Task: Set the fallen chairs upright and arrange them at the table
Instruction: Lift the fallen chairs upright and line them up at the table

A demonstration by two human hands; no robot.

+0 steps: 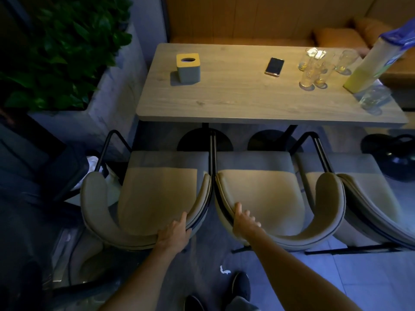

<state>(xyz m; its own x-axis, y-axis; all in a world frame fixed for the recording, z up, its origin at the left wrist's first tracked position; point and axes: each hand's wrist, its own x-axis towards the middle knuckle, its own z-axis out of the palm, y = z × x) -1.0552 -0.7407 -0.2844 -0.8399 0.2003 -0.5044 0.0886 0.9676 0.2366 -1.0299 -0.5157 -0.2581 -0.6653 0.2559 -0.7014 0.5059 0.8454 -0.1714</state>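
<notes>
Three beige chairs with curved backs stand upright side by side at the near edge of the wooden table (pixel 235 102). My left hand (pixel 174 234) grips the curved backrest of the left chair (pixel 157 194) at its right end. My right hand (pixel 243 221) holds the backrest of the middle chair (pixel 265 194) at its left end. The right chair (pixel 363 198) touches the middle one and is partly cut off by the frame edge.
On the table stand a tissue box (pixel 188 67), a phone (pixel 274 66), several glasses (pixel 314 70) and a tall yellow bottle (pixel 370 63). A planter with green leaves (pixel 67 52) is at the left. A cushioned bench (pixel 247 39) runs behind the table. My shoes (pixel 240 286) are below.
</notes>
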